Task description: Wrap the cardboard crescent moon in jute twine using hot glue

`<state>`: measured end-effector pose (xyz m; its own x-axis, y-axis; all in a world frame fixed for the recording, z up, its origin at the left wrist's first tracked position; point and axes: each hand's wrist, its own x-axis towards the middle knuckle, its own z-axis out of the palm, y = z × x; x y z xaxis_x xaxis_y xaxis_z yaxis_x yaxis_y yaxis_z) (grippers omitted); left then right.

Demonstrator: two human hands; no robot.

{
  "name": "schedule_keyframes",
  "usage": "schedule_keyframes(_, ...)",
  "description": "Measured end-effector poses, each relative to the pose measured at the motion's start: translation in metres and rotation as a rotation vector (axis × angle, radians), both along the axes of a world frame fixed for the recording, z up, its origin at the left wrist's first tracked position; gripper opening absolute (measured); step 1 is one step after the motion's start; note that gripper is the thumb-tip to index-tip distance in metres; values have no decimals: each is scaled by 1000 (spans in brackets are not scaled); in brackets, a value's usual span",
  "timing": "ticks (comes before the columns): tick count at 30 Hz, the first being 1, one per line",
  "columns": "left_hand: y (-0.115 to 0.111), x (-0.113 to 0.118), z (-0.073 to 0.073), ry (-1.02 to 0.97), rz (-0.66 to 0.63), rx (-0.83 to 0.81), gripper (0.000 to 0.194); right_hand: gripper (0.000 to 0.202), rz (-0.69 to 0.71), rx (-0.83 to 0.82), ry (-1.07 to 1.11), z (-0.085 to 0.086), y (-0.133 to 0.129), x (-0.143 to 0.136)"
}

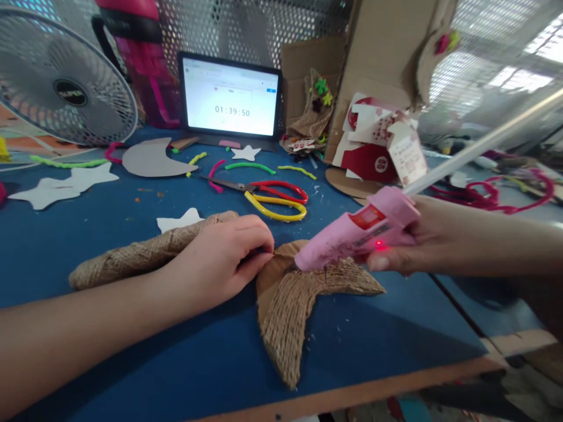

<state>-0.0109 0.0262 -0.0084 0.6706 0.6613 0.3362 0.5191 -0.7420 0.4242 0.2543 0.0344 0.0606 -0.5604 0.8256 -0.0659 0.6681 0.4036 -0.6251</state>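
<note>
My left hand (229, 249) is closed in a pinch at the left edge of a crescent-shaped cardboard piece (269, 287), on what looks like a strand of twine. Rows of brown twine (288, 316) cover much of the crescent, while bare cardboard shows along its upper left. My right hand (396, 252) grips a pink hot glue gun (341, 240), its nozzle down at the crescent's upper middle. A red light glows on the gun, and a long glue stick (479, 143) juts from its back. Beside my left wrist lies a long roll of twine (132, 258).
Scissors (277, 199) with red and yellow handles lie beyond my hands. White paper stars (180, 221), a grey crescent (152, 158) and pipe cleaners (250, 167) are scattered about. Behind stand a fan (65, 76), a pink bottle (145, 70), a tablet (231, 97) and cardboard (373, 53).
</note>
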Motion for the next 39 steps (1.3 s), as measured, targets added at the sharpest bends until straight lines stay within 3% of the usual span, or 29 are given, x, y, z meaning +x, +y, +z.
schedule_keyframes(3, 0, 0, 1, 13, -1, -8, 14, 19, 201, -4, -145, 5, 9, -2)
schedule_keyframes(10, -2, 1, 2, 30, 5, 5, 5, 28, 277, 157, -199, 11, 18, -7)
schedule_keyframes(17, -2, 1, 1, 32, 7, 10, 6, 48, 233, 210, -273, 16, 21, -16)
schedule_keyframes(22, -2, 1, 0, 31, 1, 16, 6, 50, 331, 253, -252, 17, 24, -18)
schedule_keyframes(29, -2, 2, 0, 39, 0, 14, 5, 48, 213, 167, -277, 18, 24, -21)
schedule_keyframes(32, -2, 2, 1, 38, 2, 16, 5, 50, 231, 191, -324, 20, 25, -22)
schedule_keyframes(39, -2, 2, 0, 34, 8, 36, 7, 68, 175, 250, -514, 19, 32, -18)
